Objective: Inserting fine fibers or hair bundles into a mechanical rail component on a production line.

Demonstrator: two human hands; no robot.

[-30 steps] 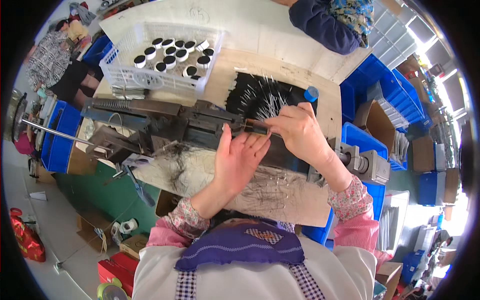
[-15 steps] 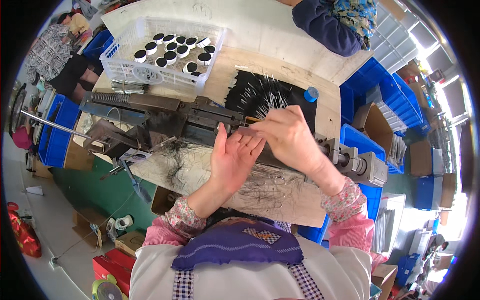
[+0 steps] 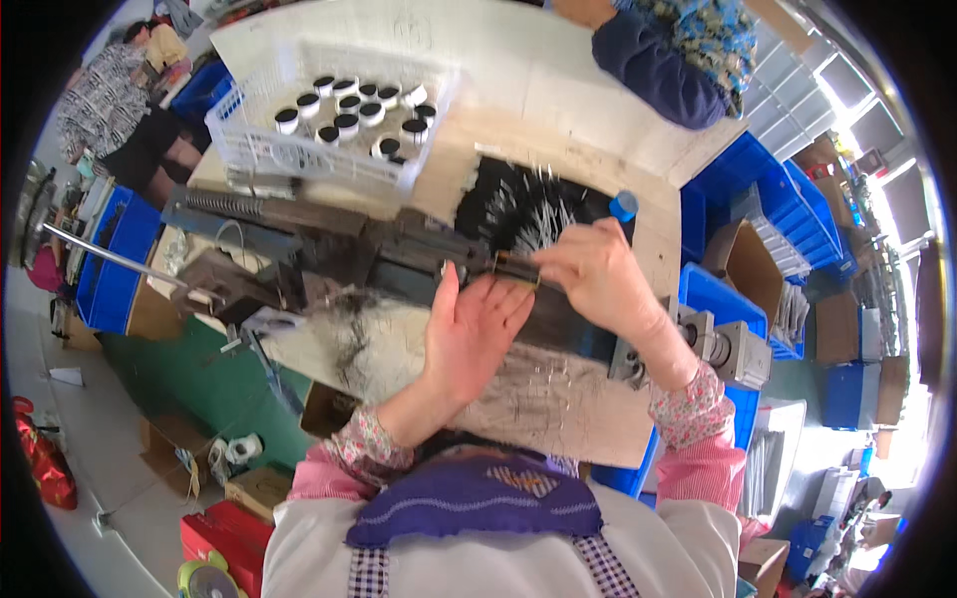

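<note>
My left hand [image 3: 477, 334] lies palm up with its fingers stretched out, fingertips against the near side of a dark metal bench fixture [image 3: 424, 249]. At the fixture's end, just above those fingertips, is a small slot with a yellowish edge [image 3: 516, 269]. My right hand [image 3: 601, 281] is closed in a pinch beside that slot; what it grips, if anything, is too small and blurred to make out. Beyond the hands, a black mat [image 3: 488, 189] carries many thin, pale, needle-like strips [image 3: 541, 214].
A clear plastic basket [image 3: 249, 149] of white, black-topped round pieces stands far left. A blue cap [image 3: 623, 206] sits right of the mat. Dark hair-like fibres [image 3: 349, 334] litter the wooden table [image 3: 588, 424]. A co-worker's sleeve [image 3: 658, 70] is across the table; blue crates [image 3: 738, 159] stand right.
My right hand has moved slightly right and down, away from the left palm. The left fingers have straightened, and the flat reddish piece between the hands no longer shows. The view has shifted slightly.
</note>
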